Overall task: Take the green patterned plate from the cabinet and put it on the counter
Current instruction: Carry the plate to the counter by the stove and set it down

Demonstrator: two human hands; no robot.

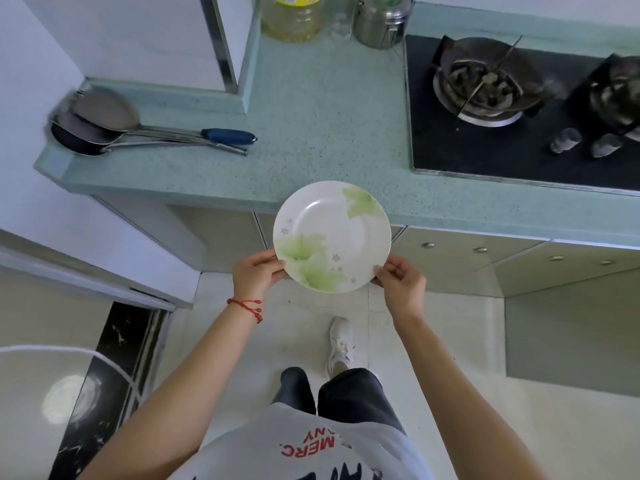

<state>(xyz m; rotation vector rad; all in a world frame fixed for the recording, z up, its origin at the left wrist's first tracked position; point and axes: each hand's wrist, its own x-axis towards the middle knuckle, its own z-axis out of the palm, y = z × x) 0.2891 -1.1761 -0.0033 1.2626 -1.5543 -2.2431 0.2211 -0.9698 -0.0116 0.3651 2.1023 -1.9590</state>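
The green patterned plate (331, 236) is white with pale green leaf prints and is held face up in the air. Its far rim overlaps the front edge of the pale green speckled counter (311, 133). My left hand (256, 273) grips the plate's near left rim, with a red string bracelet on that wrist. My right hand (398, 282) grips the near right rim. The cabinet doors (485, 268) below the counter are closed.
Ladles and a blue-handled utensil (156, 133) lie on the counter's left end. An oil bottle (294, 19) and a steel container (381, 22) stand at the back. A black gas stove (519, 109) fills the right side. A white door frame (86, 271) is at the left.
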